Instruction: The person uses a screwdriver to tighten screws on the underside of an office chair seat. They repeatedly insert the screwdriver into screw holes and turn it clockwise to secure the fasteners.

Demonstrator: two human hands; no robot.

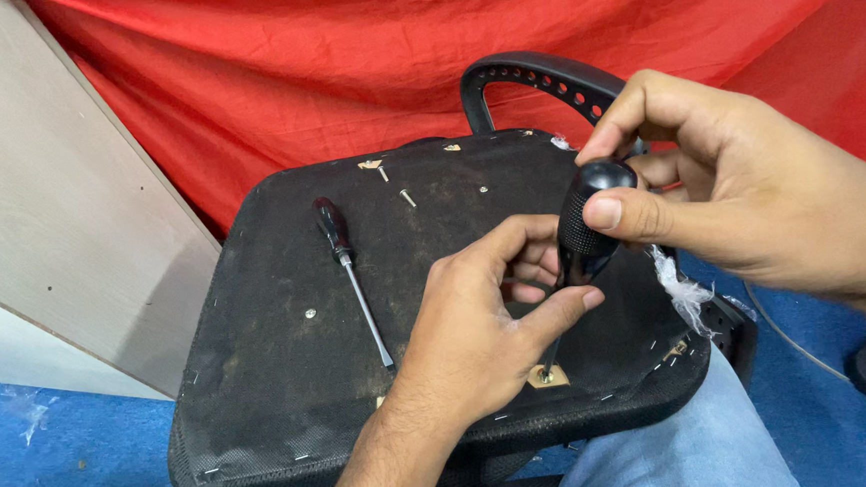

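A pale wooden board [39, 197] leans at the far left, beside an upturned chair seat [261, 384] whose black fabric underside faces up and rests on the person's lap. A red cloth [292, 72] hangs behind the seat, and blue floor [64, 437] shows below it. On the seat's left half lies a spare screwdriver [351, 279] with a black handle, its shaft pointing toward the seat's near edge, untouched by either hand. Small loose screws [407, 197] lie near the seat's far edge. At the middle of the seat, the left hand [478, 331] has its fingers curled round the shaft of a second screwdriver [584, 219], steadying it; the tip stands on a small brass-coloured fitting [548, 375] near the seat's near edge. To the right, the right hand [751, 194] has its fingers clenched on that screwdriver's rounded black handle, thumb across its side. A black armrest [543, 76] curves up behind the seat's far edge, and torn white padding [685, 293] shows at the seat's right edge.
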